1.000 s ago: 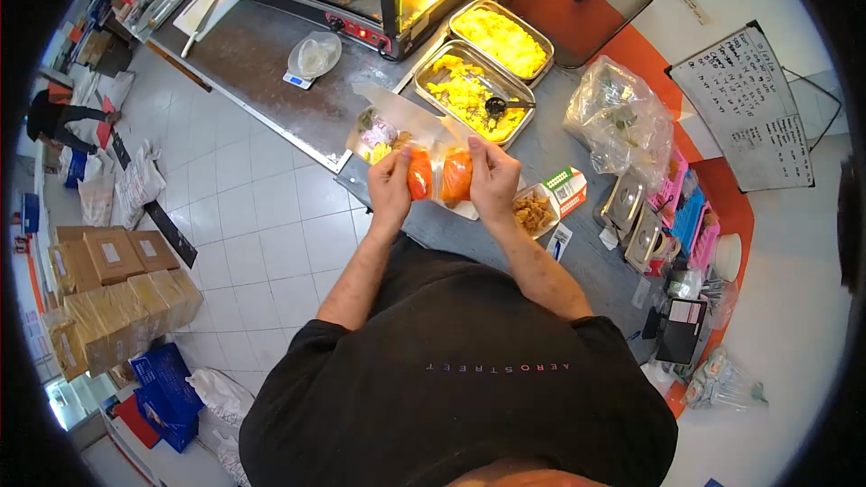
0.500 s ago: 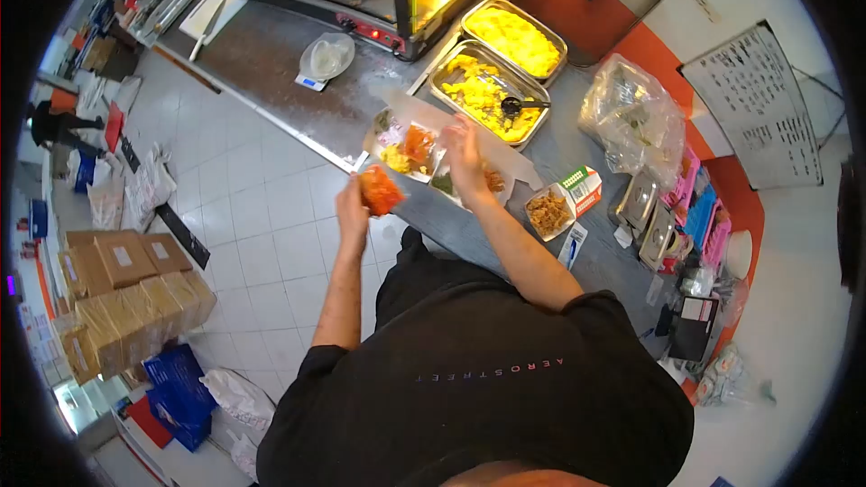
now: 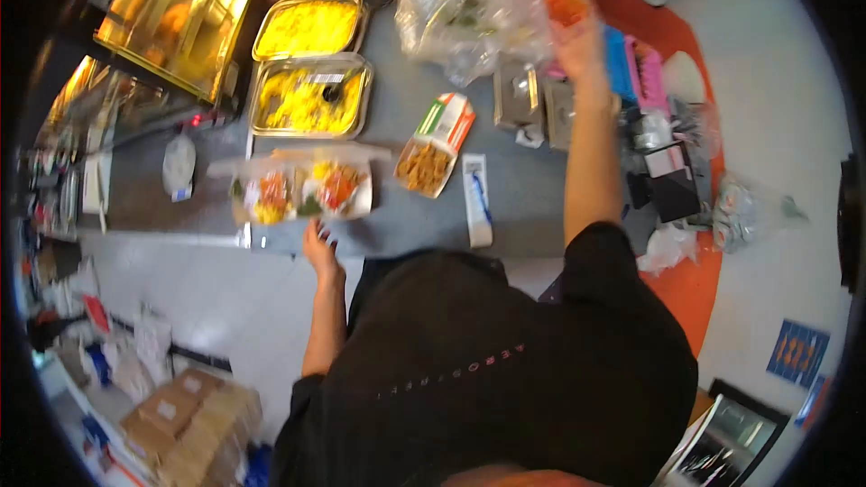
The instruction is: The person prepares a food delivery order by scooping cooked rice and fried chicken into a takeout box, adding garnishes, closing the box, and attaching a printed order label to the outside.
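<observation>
My right hand [image 3: 577,50] is stretched out to the far right, closed on a clear container of orange-red food [image 3: 566,5], blurred by motion. It is beside a big clear plastic bag [image 3: 474,22]. Near the front edge of the counter, my left hand [image 3: 320,245] is empty with its fingers apart. Just above it are two paper-lined takeaway boxes: the left box [image 3: 262,197] holds yellow and orange food, and the right box [image 3: 337,189] has orange-red food and some green.
Two metal trays of yellow food, the rear tray [image 3: 359,34] and the front tray [image 3: 365,110], stand behind the boxes. A carton of brown food [image 3: 425,168] and a white packet [image 3: 477,200] lie to the right. Metal tins [image 3: 516,99] and pink and blue bins [image 3: 648,77] line the wall.
The orange-red food container has passed from my left hand to my right, which has swung far right. My left hand has come down to the counter edge. The view has turned right.
</observation>
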`<move>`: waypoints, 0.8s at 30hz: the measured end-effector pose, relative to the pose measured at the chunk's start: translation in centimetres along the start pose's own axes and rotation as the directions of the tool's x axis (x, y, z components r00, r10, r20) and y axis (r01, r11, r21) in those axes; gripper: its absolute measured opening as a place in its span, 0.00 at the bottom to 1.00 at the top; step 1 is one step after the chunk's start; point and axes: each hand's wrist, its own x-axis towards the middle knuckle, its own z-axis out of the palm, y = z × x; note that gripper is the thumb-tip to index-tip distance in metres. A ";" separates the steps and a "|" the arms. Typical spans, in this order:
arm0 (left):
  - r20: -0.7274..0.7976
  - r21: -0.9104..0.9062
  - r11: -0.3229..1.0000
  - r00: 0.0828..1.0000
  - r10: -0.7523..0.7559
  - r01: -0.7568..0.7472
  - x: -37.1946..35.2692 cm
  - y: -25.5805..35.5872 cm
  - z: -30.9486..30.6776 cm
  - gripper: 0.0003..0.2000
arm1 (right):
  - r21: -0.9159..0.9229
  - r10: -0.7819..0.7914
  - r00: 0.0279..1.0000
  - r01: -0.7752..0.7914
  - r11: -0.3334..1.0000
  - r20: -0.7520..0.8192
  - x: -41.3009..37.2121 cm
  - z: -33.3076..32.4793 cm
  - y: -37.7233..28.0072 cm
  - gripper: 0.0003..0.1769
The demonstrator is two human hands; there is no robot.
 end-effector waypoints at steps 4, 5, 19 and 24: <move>-0.051 0.054 0.978 0.978 -0.201 0.203 4.6 -4.4 -2.7 0.21 | -0.422 -0.227 0.973 0.191 0.886 -0.036 -2.7 2.8 2.4 0.26; -0.063 0.074 0.988 0.990 -0.130 0.134 6.6 -5.6 -3.5 0.21 | -0.453 -0.221 0.972 0.230 0.861 0.073 -3.8 3.2 5.1 0.25; 0.444 0.264 0.953 0.896 0.015 -0.147 13.7 2.5 -3.9 0.17 | -0.734 0.580 0.632 0.674 -0.083 0.515 -24.1 6.3 30.2 0.32; 0.600 0.422 0.664 0.739 0.306 -0.617 10.9 -0.3 -3.8 0.14 | -0.702 0.052 0.708 0.706 -0.093 0.704 -32.3 0.7 30.9 0.24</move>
